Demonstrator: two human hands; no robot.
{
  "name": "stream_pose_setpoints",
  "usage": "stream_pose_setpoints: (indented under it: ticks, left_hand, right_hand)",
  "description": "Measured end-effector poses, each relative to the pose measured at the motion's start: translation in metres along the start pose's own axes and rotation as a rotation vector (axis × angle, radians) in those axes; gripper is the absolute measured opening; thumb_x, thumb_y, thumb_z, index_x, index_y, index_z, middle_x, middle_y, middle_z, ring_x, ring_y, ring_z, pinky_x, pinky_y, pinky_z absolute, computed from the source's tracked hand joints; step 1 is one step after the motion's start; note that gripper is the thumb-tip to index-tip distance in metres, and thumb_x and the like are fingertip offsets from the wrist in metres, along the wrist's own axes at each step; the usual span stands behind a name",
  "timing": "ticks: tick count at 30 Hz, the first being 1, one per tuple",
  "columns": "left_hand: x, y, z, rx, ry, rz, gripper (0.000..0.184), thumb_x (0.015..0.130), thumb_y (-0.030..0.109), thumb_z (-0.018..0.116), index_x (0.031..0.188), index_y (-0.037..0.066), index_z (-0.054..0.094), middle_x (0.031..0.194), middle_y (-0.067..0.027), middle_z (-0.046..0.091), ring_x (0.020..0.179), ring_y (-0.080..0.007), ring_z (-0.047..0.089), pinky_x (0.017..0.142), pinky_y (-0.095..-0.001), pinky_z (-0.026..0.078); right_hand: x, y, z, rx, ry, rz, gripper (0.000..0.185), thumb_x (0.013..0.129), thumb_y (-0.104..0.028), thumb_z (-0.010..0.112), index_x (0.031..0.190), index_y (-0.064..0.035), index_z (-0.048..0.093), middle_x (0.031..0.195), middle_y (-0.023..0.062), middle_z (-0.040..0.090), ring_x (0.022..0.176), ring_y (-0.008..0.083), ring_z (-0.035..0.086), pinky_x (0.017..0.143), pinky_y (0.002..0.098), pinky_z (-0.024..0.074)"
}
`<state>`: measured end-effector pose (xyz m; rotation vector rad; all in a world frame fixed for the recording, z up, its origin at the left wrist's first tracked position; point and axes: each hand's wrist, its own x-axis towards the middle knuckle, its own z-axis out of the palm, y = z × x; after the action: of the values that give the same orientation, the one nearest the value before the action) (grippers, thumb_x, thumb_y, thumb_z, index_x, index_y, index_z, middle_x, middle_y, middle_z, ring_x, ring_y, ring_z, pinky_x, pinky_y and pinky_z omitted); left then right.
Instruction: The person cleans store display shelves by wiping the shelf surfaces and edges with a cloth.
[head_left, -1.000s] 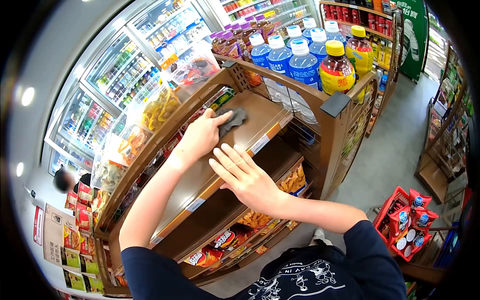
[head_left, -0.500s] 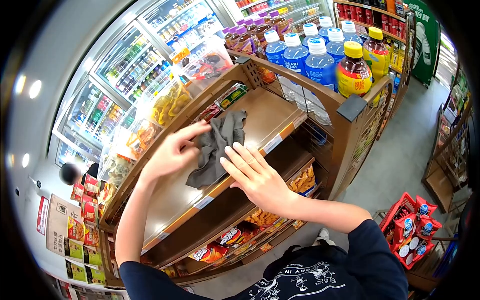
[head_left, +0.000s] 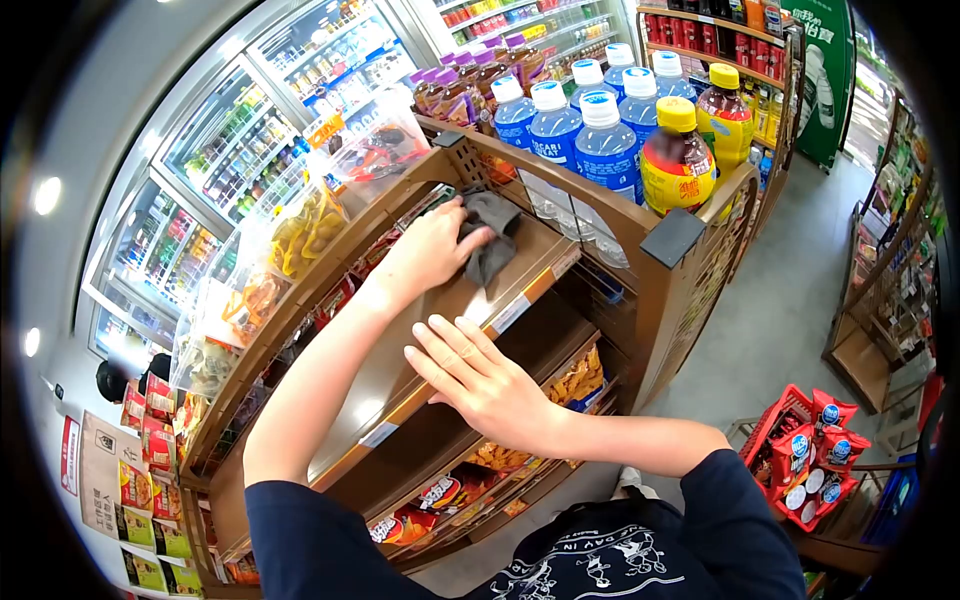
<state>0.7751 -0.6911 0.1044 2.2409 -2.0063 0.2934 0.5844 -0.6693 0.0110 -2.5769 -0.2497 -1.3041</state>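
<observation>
Brown display rack (head_left: 655, 315) at centre; its upper shelf (head_left: 450, 302) runs from near left to far right. Blue-labelled bottles (head_left: 606, 155) beyond far right end. Red basket (head_left: 775, 432) of snack packs at right. Right hand (head_left: 490, 390) at shelf's near edge, fingers outstretched, slightly apart. Left hand (head_left: 430, 250) on dark grey cloth (head_left: 497, 222), shelf's far right part; cannot tell whether fingers clamp it.

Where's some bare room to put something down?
On the top shelf, between the grey cloth and the price-tagged front edge, and beside the left forearm. The dark shelf below looks bare. The bottles and the red basket are crowded.
</observation>
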Motion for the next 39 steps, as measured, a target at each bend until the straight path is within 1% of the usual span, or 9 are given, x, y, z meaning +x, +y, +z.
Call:
stream_pose_setpoints:
  ticks: [2, 7, 11, 17, 20, 23, 26, 33, 39]
  left_hand:
    - [0.007, -0.003, 0.006, 0.033, 0.054, -0.081, 0.030, 0.092, 0.021, 0.063, 0.105, -0.005, 0.056, 0.097, -0.0243, 0.066, 0.096, -0.0428, 0.062, 0.086, -0.0479, 0.049]
    - [0.016, 0.039, -0.011, -0.304, 0.071, 0.076, 0.033, 0.082, 0.007, 0.068, 0.113, -0.004, 0.062, 0.096, -0.0233, 0.069, 0.091, -0.0389, 0.067, 0.082, -0.0420, 0.053]
    - [0.019, 0.056, -0.013, -0.269, 0.018, 0.091, 0.028, 0.082, 0.004, 0.066, 0.109, -0.004, 0.068, 0.092, -0.0252, 0.069, 0.085, -0.0390, 0.068, 0.080, -0.0406, 0.054]
    - [0.019, 0.017, 0.003, 0.176, 0.061, -0.095, 0.017, 0.081, 0.005, 0.059, 0.089, -0.002, 0.072, 0.078, -0.0275, 0.066, 0.080, -0.0409, 0.066, 0.077, -0.0481, 0.053]
    - [0.013, 0.058, -0.023, -0.078, -0.077, -0.048, 0.018, 0.080, 0.004, 0.061, 0.093, -0.004, 0.072, 0.073, -0.0269, 0.065, 0.069, -0.0405, 0.066, 0.068, -0.0438, 0.054]
    - [0.011, 0.064, -0.022, -0.328, -0.037, -0.038, 0.021, 0.079, 0.006, 0.071, 0.098, -0.004, 0.071, 0.078, -0.0251, 0.068, 0.069, -0.0334, 0.068, 0.067, -0.0393, 0.053]
    - [0.011, 0.044, -0.029, -0.227, 0.050, -0.076, 0.021, 0.076, 0.007, 0.074, 0.093, -0.005, 0.071, 0.084, -0.0238, 0.069, 0.077, -0.0325, 0.069, 0.074, -0.0368, 0.054]
    - [-0.037, 0.007, -0.087, -0.364, 0.375, -0.267, 0.048, 0.071, -0.012, 0.039, 0.107, -0.001, 0.069, 0.099, -0.0141, 0.072, 0.092, -0.0195, 0.067, 0.089, -0.0308, 0.051]
    - [-0.122, 0.019, -0.122, -0.169, 0.457, -0.416, 0.052, 0.070, -0.013, 0.036, 0.108, -0.002, 0.071, 0.115, -0.0156, 0.068, 0.107, -0.0222, 0.064, 0.097, -0.0288, 0.046]
  right_hand:
    - [0.000, 0.000, 0.000, -0.003, 0.004, -0.004, 0.057, 0.088, -0.019, 0.060, 0.138, 0.0066, 0.046, 0.146, 0.0254, 0.041, 0.140, 0.0382, 0.035, 0.117, 0.0495, 0.0266]
    - [-0.002, 0.002, 0.003, -0.030, 0.016, -0.015, 0.057, 0.087, -0.018, 0.061, 0.136, 0.0066, 0.046, 0.146, 0.0258, 0.041, 0.140, 0.0386, 0.036, 0.117, 0.0495, 0.0268]
    - [-0.001, 0.002, 0.000, -0.011, -0.003, -0.013, 0.056, 0.086, -0.017, 0.061, 0.134, 0.0063, 0.047, 0.145, 0.0258, 0.042, 0.139, 0.0387, 0.037, 0.117, 0.0498, 0.0271]
    - [-0.001, 0.001, 0.001, -0.002, 0.028, -0.020, 0.054, 0.090, -0.020, 0.059, 0.135, 0.0059, 0.045, 0.143, 0.0257, 0.043, 0.138, 0.0385, 0.037, 0.117, 0.0496, 0.0268]
    - [0.000, 0.002, 0.002, -0.001, 0.039, -0.011, 0.057, 0.089, -0.021, 0.061, 0.137, 0.0059, 0.045, 0.144, 0.0257, 0.042, 0.139, 0.0381, 0.036, 0.117, 0.0492, 0.0261]
    - [-0.001, 0.002, 0.001, 0.013, 0.011, -0.018, 0.058, 0.089, -0.021, 0.061, 0.137, 0.0057, 0.044, 0.144, 0.0257, 0.042, 0.139, 0.0373, 0.036, 0.117, 0.0484, 0.0256]
    - [0.002, 0.003, -0.003, 0.030, -0.006, -0.010, 0.059, 0.088, -0.022, 0.062, 0.137, 0.0062, 0.045, 0.144, 0.0250, 0.043, 0.139, 0.0374, 0.036, 0.117, 0.0485, 0.0256]
    - [0.002, 0.005, -0.001, 0.083, 0.019, -0.031, 0.059, 0.087, -0.020, 0.063, 0.137, 0.0062, 0.045, 0.143, 0.0245, 0.044, 0.139, 0.0373, 0.036, 0.117, 0.0487, 0.0261]
    - [0.003, 0.004, -0.004, 0.174, -0.009, 0.026, 0.059, 0.087, -0.017, 0.063, 0.138, 0.0063, 0.045, 0.145, 0.0242, 0.043, 0.140, 0.0367, 0.036, 0.117, 0.0484, 0.0263]
